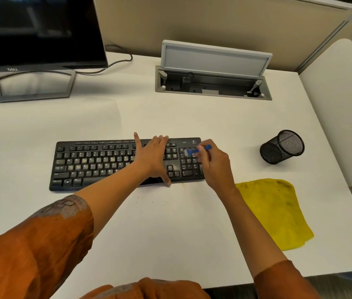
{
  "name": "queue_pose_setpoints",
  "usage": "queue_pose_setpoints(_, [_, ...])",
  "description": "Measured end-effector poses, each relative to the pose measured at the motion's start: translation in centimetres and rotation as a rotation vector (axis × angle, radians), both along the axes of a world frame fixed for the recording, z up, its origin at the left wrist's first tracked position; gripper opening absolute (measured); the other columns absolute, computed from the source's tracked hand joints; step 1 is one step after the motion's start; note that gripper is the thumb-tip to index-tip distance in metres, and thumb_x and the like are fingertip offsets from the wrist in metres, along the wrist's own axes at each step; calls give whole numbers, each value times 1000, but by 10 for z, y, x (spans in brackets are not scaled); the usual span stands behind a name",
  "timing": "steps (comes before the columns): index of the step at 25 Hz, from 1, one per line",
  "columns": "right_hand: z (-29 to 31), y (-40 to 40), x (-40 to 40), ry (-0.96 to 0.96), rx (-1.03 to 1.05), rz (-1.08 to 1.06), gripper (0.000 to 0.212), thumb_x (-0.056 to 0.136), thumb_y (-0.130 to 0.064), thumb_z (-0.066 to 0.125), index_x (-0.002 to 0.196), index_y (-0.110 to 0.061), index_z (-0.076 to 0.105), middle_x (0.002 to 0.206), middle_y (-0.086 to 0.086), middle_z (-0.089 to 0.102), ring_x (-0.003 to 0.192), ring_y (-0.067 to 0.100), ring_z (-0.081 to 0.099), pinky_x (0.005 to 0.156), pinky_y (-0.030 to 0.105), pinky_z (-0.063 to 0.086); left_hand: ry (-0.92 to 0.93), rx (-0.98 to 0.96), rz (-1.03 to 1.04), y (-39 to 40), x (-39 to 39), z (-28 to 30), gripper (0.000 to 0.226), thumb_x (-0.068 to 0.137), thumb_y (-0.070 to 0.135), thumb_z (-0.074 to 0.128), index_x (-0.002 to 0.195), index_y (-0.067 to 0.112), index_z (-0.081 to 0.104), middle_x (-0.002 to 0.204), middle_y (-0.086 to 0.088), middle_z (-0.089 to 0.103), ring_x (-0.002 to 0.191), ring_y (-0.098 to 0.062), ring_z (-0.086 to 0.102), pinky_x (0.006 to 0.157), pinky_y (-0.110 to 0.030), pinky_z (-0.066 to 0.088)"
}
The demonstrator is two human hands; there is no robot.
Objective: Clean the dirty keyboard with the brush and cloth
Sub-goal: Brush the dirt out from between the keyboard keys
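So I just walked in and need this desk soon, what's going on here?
A person is cleaning a black keyboard. The left hand lies flat on its middle, steadying it, while the right hand pinches a small blue brush over the number pad. The yellow cloth lies unused on the desk, right of the keyboard.

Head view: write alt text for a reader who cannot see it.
A person's right hand sweeps a small blue brush over the number pad of a dusty black keyboard, while the left hand lies flat on it. A yellow cloth lies on the white desk.
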State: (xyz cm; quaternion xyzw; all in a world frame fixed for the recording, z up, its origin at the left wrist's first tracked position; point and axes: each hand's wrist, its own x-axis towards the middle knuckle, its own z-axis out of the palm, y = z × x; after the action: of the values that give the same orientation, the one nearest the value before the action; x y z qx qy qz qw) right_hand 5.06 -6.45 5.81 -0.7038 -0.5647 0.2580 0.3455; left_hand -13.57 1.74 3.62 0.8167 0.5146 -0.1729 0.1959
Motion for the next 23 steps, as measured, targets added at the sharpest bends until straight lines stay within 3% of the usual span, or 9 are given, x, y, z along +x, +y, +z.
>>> queue_pose_setpoints(6, [-3, 35, 0, -26, -71, 232, 11, 99, -24, 59, 99, -24, 71, 93, -3, 72, 86, 13, 68, 76, 33, 55, 5, 8, -7, 0, 0, 0, 156, 52, 78, 85, 163, 17, -5, 173, -3, 4, 159, -18, -1, 109, -75, -19])
queue_pose_setpoints(9, [-1, 36, 21, -109, -116, 254, 13, 99, -20, 58, 96, -24, 70, 92, -7, 72, 86, 12, 65, 73, 30, 50, 2, 4, -6, 0, -1, 0, 156, 52, 77, 86, 164, 17, -5, 173, -4, 4, 159, -18, -1, 109, -75, -19])
queue_pose_setpoints(12, [2, 31, 52, -252, -142, 173, 14, 99, -18, 57, 90, -22, 67, 86, -6, 70, 79, 15, 61, 66, 31, 42, -2, 2, -3, 1, -1, 0, 156, 52, 76, 86, 164, 17, -5, 173, -3, 5, 159, -18, 0, 109, -75, -18])
queue_pose_setpoints(16, [3, 30, 63, -444, -219, -31, 12, 100, -7, 52, 97, -5, 64, 93, 10, 70, 75, 21, 56, 62, 30, 37, -5, 2, -1, 1, -1, 0, 156, 51, 76, 87, 164, 17, -4, 173, -3, 5, 159, -18, 0, 110, -75, -17])
queue_pose_setpoints(19, [5, 33, 35, -233, -100, -162, 18, 103, -18, 49, 99, -9, 65, 89, 7, 71, 75, 21, 62, 63, 32, 43, -4, 3, 0, 1, -1, 0, 156, 51, 76, 87, 164, 17, -4, 173, -3, 5, 159, -18, 0, 109, -76, -17])
queue_pose_setpoints(23, [0, 40, -7, 1, -55, -176, 20, 104, -26, 46, 99, -15, 63, 87, 2, 71, 79, 18, 69, 74, 35, 58, -6, 5, 6, 0, 0, 0, 156, 51, 76, 87, 164, 17, -3, 172, -3, 7, 159, -18, 1, 110, -75, -17])
